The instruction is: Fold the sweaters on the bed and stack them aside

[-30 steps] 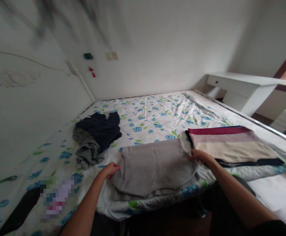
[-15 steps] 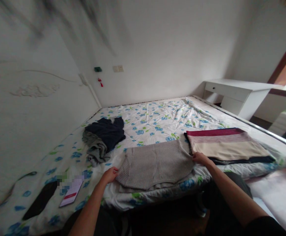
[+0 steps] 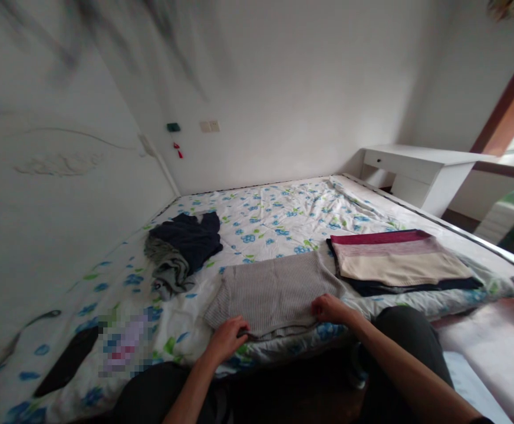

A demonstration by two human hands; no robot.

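A grey ribbed knit sweater [image 3: 274, 291] lies spread in a wide, low shape along the front edge of the bed. My left hand [image 3: 229, 338] is at its near edge, left of the middle, fingers curled and pinching the knit. Toward the right end of the same edge, my right hand [image 3: 329, 309] is closed with bent fingers on the fabric. The fingertips of both hands are partly hidden. To the right lies a folded striped garment [image 3: 398, 259] in burgundy, pink and cream, on top of dark clothing.
On the floral bedsheet [image 3: 257, 215], a crumpled heap of navy and grey clothes [image 3: 190, 241] lies to the left. Nearer are a black flat object [image 3: 68, 362] and a blurred-out phone [image 3: 128, 344]. A white desk [image 3: 420, 171] stands beyond the bed at right.
Both hands have left the sweater's left and right sides and moved inward to its near edge. The view has shifted slightly.
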